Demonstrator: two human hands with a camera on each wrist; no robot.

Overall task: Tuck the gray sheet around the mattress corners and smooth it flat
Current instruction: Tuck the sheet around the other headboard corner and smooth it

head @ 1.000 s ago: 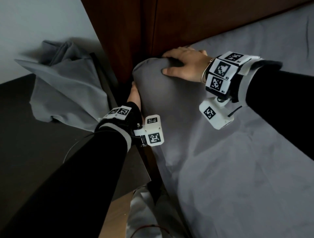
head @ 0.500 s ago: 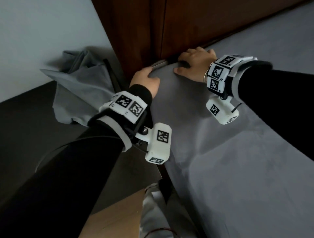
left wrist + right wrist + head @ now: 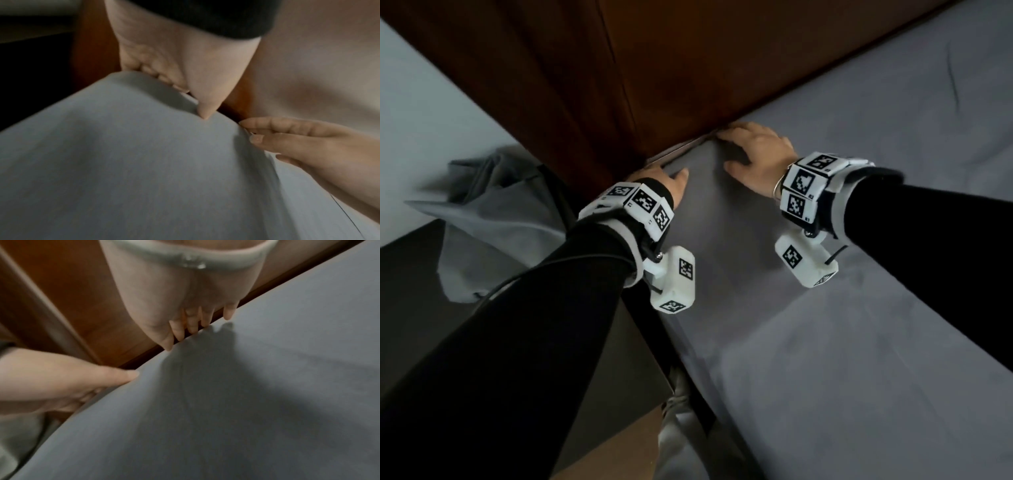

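The gray sheet lies stretched over the mattress, smooth near the corner by the wooden headboard. My left hand holds that corner. Its thumb presses on top of the sheet and its fingers curl down over the edge out of sight. My right hand rests a little to the right, its straight fingers pressing the sheet into the gap along the headboard.
A loose gray cloth lies bunched on a dark bedside surface to the left. The dark bed frame edge runs along the mattress side. Light fabric hangs below it. The sheet shows faint creases at far right.
The mattress corner, lifted a second ago, now lies flat against the headboard. My left hand came up from the corner's side onto its top, and my right hand slid to the headboard edge.
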